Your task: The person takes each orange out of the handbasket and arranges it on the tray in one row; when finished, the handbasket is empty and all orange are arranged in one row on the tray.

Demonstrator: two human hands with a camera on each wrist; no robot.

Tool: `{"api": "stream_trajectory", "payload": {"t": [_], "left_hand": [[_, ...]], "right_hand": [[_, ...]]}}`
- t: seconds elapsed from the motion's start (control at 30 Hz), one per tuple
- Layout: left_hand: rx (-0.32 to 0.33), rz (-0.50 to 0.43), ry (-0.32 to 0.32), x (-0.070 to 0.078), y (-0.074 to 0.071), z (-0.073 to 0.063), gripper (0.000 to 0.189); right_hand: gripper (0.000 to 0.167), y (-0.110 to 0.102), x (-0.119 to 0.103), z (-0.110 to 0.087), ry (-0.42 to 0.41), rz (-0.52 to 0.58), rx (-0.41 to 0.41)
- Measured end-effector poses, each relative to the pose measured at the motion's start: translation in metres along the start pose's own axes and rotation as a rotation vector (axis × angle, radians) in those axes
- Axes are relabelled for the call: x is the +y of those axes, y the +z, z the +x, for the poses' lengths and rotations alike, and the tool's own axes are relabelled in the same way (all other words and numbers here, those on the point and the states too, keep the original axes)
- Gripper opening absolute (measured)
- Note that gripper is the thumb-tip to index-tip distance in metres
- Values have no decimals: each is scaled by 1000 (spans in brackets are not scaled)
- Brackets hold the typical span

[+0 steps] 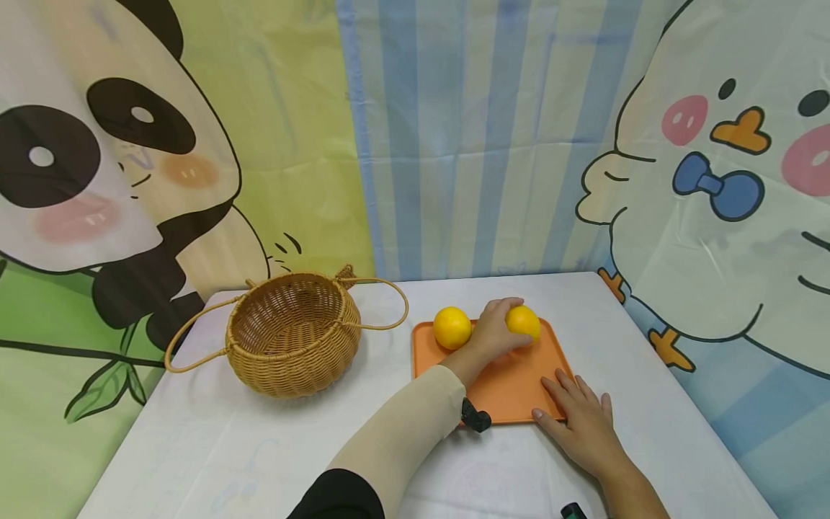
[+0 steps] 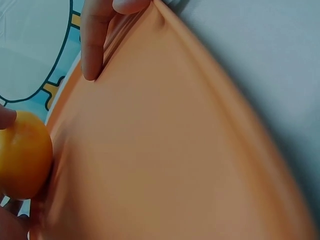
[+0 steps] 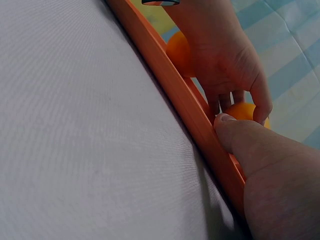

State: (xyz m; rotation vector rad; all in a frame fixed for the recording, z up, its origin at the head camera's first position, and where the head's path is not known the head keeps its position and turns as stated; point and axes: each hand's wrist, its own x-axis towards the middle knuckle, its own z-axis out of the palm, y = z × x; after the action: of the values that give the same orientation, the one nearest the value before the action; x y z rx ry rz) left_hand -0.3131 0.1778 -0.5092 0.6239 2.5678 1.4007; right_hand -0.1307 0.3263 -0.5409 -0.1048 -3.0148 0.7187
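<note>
Curling round the far-right orange [image 1: 524, 321], the left hand [image 1: 494, 333] is reaching across the tray [image 1: 506, 389]; the right hand [image 1: 580, 422] is lying flat, pressing its near edge.

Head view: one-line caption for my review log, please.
Left hand grips an orange on the tray; right hand steadies its corner.

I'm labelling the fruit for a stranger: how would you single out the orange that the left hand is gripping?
Start at the orange tray on the white table, right of the wicker basket. Two oranges sit at its far edge. The wanted orange is the right-hand one, under the left hand; the other orange lies bare.
</note>
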Motion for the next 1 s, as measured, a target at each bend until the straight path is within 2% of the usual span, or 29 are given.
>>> {"api": "stream_trajectory", "payload": {"t": [0.43, 1.0], "left_hand": [[4, 6, 18, -1, 1, -1, 75], [17, 13, 27, -2, 1, -1, 89]], "right_hand": [[86, -1, 0, 0, -4, 6, 4], [86, 1, 1, 0, -8, 9, 3]]}}
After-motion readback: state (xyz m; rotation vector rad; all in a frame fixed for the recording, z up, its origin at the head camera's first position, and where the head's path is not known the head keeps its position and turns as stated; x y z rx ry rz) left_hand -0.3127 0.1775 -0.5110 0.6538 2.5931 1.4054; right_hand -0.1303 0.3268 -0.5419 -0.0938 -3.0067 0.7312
